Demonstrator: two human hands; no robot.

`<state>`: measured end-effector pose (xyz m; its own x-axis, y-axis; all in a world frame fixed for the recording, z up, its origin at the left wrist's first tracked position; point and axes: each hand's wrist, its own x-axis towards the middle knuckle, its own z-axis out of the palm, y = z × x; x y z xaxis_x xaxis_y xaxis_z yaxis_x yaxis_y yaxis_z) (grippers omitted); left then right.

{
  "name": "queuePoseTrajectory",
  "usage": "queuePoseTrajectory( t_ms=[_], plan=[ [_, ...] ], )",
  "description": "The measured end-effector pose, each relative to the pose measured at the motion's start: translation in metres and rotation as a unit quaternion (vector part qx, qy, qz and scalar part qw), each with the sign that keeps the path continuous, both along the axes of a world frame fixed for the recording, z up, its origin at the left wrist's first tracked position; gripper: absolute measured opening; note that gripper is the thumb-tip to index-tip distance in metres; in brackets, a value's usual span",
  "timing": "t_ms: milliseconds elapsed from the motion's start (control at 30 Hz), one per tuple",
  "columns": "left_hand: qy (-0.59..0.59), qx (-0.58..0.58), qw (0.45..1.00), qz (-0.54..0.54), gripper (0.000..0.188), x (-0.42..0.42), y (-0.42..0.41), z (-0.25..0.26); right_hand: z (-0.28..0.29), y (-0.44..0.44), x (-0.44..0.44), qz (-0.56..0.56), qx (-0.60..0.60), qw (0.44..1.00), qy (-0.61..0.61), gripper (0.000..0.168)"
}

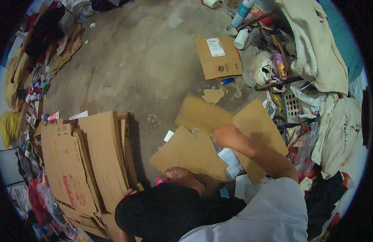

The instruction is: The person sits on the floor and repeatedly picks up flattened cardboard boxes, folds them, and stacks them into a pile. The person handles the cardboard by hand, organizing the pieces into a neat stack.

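My right hand [227, 136] is closed on the lower right edge of a flat cardboard piece [204, 114], which is blurred. Under and beside it lie other flat cardboard pieces, one at the left [189, 152] near my bare foot [182, 177] and one at the right [260, 127]. My left hand [129, 193] shows only by its fingertips at the edge of a stack of flattened cardboard boxes [100, 157]; the rest is hidden behind my dark-clothed knee, so its grip is unclear. White papers [230, 160] lie below my right wrist.
A labelled flat cardboard box [219, 65] and a blue lighter-like item [227, 80] lie on the concrete floor [129, 60]. At right stand a rack with a perforated basket [292, 104], cloth bags [340, 133] and a hanging cream cloth [325, 54]. Small bottles [38, 87] line the left side.
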<state>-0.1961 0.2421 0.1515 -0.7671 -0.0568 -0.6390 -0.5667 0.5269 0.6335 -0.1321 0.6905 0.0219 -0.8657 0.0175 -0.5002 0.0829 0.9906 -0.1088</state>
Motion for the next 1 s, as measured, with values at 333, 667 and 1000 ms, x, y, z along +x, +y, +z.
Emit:
queuePoseTrajectory(
  t_ms=[333, 667, 1000],
  plan=[
    [-0.077, -0.017, 0.996, 0.036, 0.032, 0.003, -0.068, 0.012, -0.175, 0.239, -0.122, -0.749, -0.498, 0.336, 0.281, 0.055],
    [-0.115, -0.075, 0.960, 0.243, 0.029, 0.072, -0.162, 0.046, -0.209, 0.303, -0.112, -0.719, -0.545, 0.305, 0.305, 0.035],
    [-0.019, 0.017, 0.922, 0.387, 0.036, 0.103, -0.198, 0.089, -0.115, 0.091, -0.142, -0.603, -0.707, 0.223, 0.295, 0.042]
  ],
)
